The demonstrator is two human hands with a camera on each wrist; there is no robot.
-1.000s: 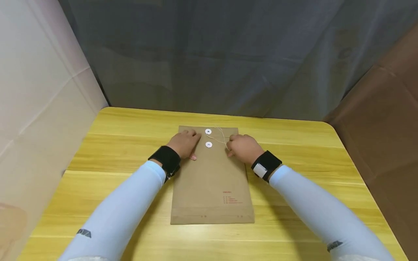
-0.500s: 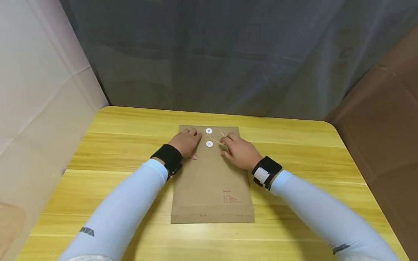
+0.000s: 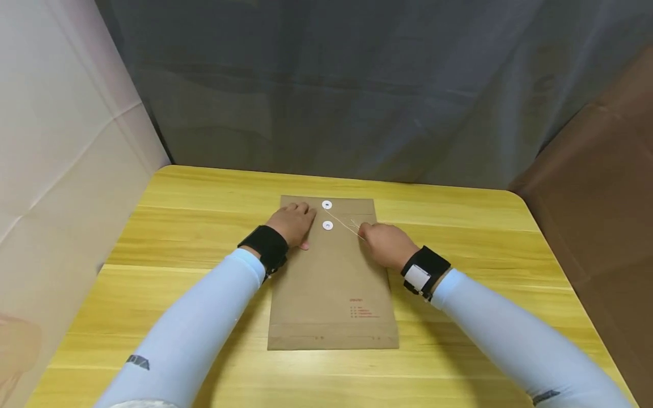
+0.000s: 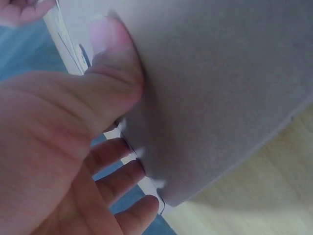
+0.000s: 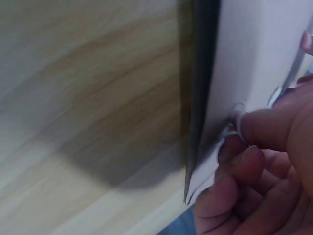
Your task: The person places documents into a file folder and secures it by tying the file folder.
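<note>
Head view shows the left hand (image 3: 292,224) pressing flat on the envelope (image 3: 333,283) lying on the worktop (image 3: 194,226) while the right hand (image 3: 386,245) pinches its string (image 3: 343,223), apparently mid-unwinding; next calls for circling the upper button (image 3: 327,204).

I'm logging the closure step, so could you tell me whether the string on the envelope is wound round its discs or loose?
Loose: the string runs from the upper disc straight to the right hand, which pinches it.

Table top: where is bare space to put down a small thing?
The table is bare right of the envelope, also left of it and along the far edge. The envelope's top is crowded: left hand, right hand, string.
</note>
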